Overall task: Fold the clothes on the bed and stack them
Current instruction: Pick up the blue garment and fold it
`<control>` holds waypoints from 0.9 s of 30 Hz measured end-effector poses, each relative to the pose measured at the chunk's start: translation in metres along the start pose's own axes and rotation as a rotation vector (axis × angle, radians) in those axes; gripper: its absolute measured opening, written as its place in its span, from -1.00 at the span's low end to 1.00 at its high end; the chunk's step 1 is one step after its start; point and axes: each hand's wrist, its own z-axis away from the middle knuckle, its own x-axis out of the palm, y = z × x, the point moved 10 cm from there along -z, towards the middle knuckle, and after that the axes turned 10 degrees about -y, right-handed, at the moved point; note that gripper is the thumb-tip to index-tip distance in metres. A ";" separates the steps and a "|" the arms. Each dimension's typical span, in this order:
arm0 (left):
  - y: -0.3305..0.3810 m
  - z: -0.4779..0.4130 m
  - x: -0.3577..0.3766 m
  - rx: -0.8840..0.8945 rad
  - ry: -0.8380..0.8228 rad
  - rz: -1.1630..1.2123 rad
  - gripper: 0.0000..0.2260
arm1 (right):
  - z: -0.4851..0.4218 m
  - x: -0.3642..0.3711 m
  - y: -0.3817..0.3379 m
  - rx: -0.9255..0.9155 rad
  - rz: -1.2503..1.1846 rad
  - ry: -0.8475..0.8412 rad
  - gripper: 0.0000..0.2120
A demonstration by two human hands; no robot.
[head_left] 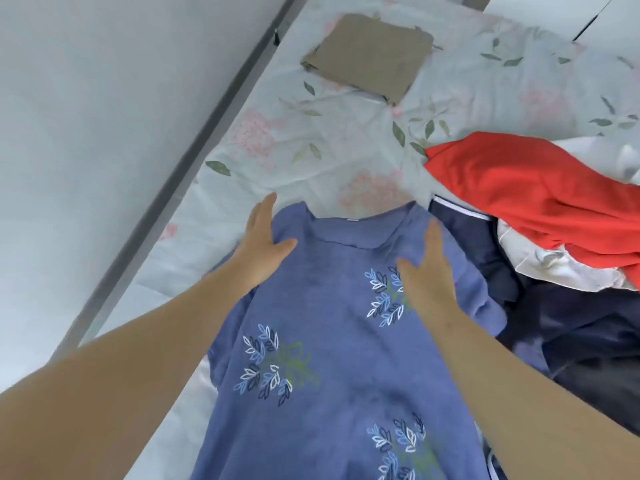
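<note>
A blue shirt (332,327) with leaf embroidery lies spread flat on the bed, collar pointing away from me. My left hand (263,244) rests flat on its left shoulder with straight fingers. On the right shoulder my right hand (427,271) presses down flat, fingers straight as well. A folded tan garment (370,55) lies at the far end of the bed. To the right sits a loose pile: a red garment (540,192) over a white one (561,268) and dark navy clothes (581,327).
The bed sheet (311,150) is pale with pink flowers and green leaves. A grey bed rail (166,195) runs along the left edge against a white wall (86,116). A white cabinet (571,15) stands beyond the bed's far right.
</note>
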 end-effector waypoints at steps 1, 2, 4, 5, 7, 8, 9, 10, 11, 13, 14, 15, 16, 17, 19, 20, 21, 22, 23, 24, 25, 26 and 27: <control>-0.018 0.010 -0.009 -0.030 0.098 -0.097 -0.37 | 0.004 0.028 0.012 0.027 0.084 -0.103 -0.34; -0.039 0.024 -0.019 -0.087 0.221 -0.176 -0.41 | 0.008 0.059 0.026 0.039 0.169 -0.223 -0.34; -0.084 0.057 -0.040 -0.302 0.436 -0.233 -0.46 | 0.020 0.112 0.056 0.109 0.256 -0.435 -0.33; -0.107 0.074 -0.045 -0.430 0.504 -0.227 -0.44 | 0.026 0.130 0.070 0.147 0.293 -0.498 -0.34; -0.149 0.098 -0.044 -0.671 0.519 -0.187 -0.33 | 0.031 0.148 0.087 0.210 0.430 -0.570 -0.33; -0.167 0.105 -0.040 -0.754 0.502 -0.139 -0.28 | 0.030 0.152 0.093 0.229 0.482 -0.580 -0.31; -0.182 0.108 -0.035 -0.794 0.486 -0.061 -0.28 | 0.027 0.153 0.096 0.242 0.506 -0.582 -0.30; -0.193 0.108 -0.029 -0.794 0.473 0.030 -0.33 | 0.027 0.155 0.099 0.265 0.503 -0.594 -0.28; -0.198 0.105 -0.023 -0.759 0.457 0.096 -0.44 | 0.027 0.157 0.100 0.275 0.489 -0.601 -0.27; -0.193 0.093 -0.014 -0.662 0.379 0.106 -0.74 | 0.027 0.159 0.102 0.285 0.481 -0.612 -0.25; -0.187 0.088 -0.014 -0.614 0.366 0.093 -0.83 | 0.027 0.159 0.103 0.284 0.476 -0.614 -0.24; -0.181 0.085 -0.017 -0.558 0.383 0.111 -0.87 | 0.028 0.159 0.103 0.280 0.467 -0.612 -0.23; -0.176 0.084 -0.024 -0.504 0.420 0.153 -0.88 | 0.029 0.158 0.103 0.279 0.453 -0.613 -0.23; -0.175 0.085 -0.035 -0.462 0.472 0.187 -0.89 | 0.029 0.157 0.104 0.279 0.442 -0.615 -0.23; -0.175 0.093 -0.066 -0.427 0.606 0.203 -0.87 | 0.029 0.156 0.103 0.277 0.429 -0.614 -0.22; -0.176 0.098 -0.081 -0.418 0.664 0.219 -0.85 | 0.030 0.156 0.102 0.273 0.429 -0.608 -0.21; -0.179 0.101 -0.093 -0.410 0.710 0.240 -0.85 | 0.030 0.156 0.101 0.271 0.432 -0.603 -0.20; -0.182 0.103 -0.102 -0.414 0.731 0.251 -0.84 | 0.031 0.156 0.100 0.270 0.435 -0.599 -0.19; -0.186 0.103 -0.106 -0.432 0.726 0.250 -0.81 | 0.032 0.156 0.100 0.270 0.436 -0.595 -0.19; -0.189 0.101 -0.104 -0.461 0.685 0.247 -0.75 | 0.033 0.157 0.100 0.270 0.435 -0.591 -0.18; -0.191 0.097 -0.099 -0.478 0.622 0.263 -0.65 | 0.033 0.157 0.100 0.271 0.434 -0.590 -0.18; -0.189 0.093 -0.090 -0.479 0.548 0.293 -0.53 | 0.034 0.158 0.100 0.273 0.429 -0.589 -0.17; -0.186 0.088 -0.081 -0.463 0.475 0.311 -0.41 | 0.034 0.158 0.100 0.274 0.424 -0.586 -0.17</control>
